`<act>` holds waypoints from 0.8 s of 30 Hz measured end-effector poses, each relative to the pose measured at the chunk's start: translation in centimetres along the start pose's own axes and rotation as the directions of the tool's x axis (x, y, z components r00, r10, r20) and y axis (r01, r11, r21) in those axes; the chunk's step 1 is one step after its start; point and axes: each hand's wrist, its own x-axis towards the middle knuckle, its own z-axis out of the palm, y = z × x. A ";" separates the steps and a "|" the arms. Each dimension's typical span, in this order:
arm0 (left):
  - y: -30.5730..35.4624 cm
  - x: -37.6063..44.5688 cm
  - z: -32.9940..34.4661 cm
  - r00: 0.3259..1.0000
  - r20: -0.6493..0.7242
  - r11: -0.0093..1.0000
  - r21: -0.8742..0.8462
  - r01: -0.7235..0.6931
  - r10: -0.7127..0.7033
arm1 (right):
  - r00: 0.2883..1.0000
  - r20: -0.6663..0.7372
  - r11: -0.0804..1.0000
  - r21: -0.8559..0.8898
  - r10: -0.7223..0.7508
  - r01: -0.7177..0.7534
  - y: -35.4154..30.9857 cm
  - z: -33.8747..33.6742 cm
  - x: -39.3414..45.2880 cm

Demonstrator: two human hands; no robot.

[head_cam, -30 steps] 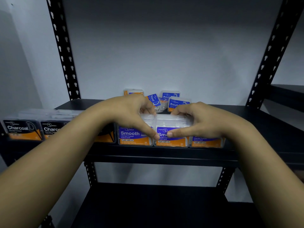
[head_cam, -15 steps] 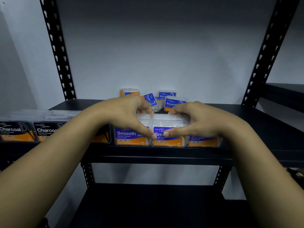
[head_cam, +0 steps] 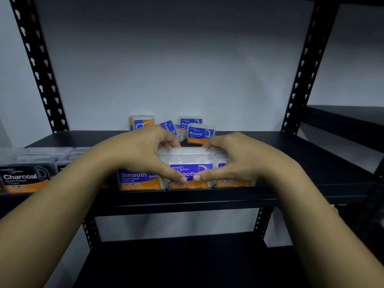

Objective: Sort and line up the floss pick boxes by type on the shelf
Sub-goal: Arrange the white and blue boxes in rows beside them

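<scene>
Nearest, at about 6 o'clock, a lower black shelf [head_cam: 182, 265] lies empty below the two forearms. Above it, at the front edge of the main shelf [head_cam: 311, 159], the left hand [head_cam: 139, 154] and the right hand [head_cam: 245, 159] both close around the middle Smooth box [head_cam: 191, 169]: the thumbs press its front label, almost meeting, and the other fingers curl over its clear top. It stands touching a second Smooth box [head_cam: 141, 179] at its 9 o'clock and a third box [head_cam: 234, 182] at 3 o'clock, mostly hidden by the right hand. At 9 o'clock from these the Charcoal boxes [head_cam: 22, 179] make their own row.

Farther back, at 12 o'clock, the Round boxes [head_cam: 199, 134] wait unsorted against the wall, some tilted.

I think the risk is that a push from the thumbs shoves the box crooked, or a pull drags it over the front edge, because the row sits so close to this edge. The neighbours may also shift.

The shelf is smooth dark metal between perforated posts [head_cam: 301, 65], the wall [head_cam: 166, 59] is plain and pale, the light is dim
</scene>
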 end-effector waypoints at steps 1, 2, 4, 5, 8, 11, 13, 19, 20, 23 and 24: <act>0.1 0.0 0.0 1.000 -0.003 1.000 -0.001 0.001 -0.001 | 1.000 0.001 1.000 0.000 -0.005 0.005 0.0 0.0 0.0; 0.2 -0.1 0.0 1.000 -0.002 1.000 -0.001 0.003 -0.003 | 1.000 0.003 1.000 0.001 -0.013 0.013 0.1 0.0 0.1; 0.3 -0.1 -0.1 1.000 0.005 1.000 -0.004 0.008 -0.008 | 1.000 0.001 1.000 -0.002 -0.028 0.028 0.1 0.0 0.2; 0.4 -0.2 -0.1 1.000 0.007 1.000 -0.005 0.011 -0.011 | 0.999 -0.001 0.999 -0.005 -0.033 0.033 0.1 0.1 0.2; 0.5 -0.2 -0.1 1.000 0.011 1.000 0.007 0.024 -0.024 | 0.999 -0.004 0.999 -0.016 -0.039 0.039 0.1 0.1 0.3; 0.5 -0.2 -0.1 1.000 0.010 1.000 0.011 0.029 -0.029 | 0.999 0.003 0.999 -0.020 -0.044 0.044 0.1 0.1 0.3; 0.6 -0.3 -0.1 1.000 0.002 1.000 0.011 0.024 -0.024 | 0.999 0.009 0.999 -0.010 -0.052 0.052 0.0 -0.1 0.1; 0.3 -0.5 -2.4 1.000 0.010 0.999 -0.038 -0.022 0.022 | 0.998 -0.055 0.996 0.090 -0.015 0.020 -0.4 -3.2 0.1; 0.1 -0.3 -3.3 0.999 -0.031 0.997 -0.064 -0.031 0.029 | 0.997 -0.072 0.996 0.089 -0.014 0.021 -0.4 -4.0 0.4; -0.2 1.4 -5.8 0.993 -0.114 0.999 -0.030 -0.026 0.022 | 0.999 -0.049 0.999 0.037 0.009 -0.007 -0.2 -6.1 2.2; -0.3 2.3 -6.4 0.993 -0.120 0.999 0.031 -0.016 0.020 | 0.999 -0.035 1.000 0.008 0.023 -0.022 -0.2 -6.7 3.1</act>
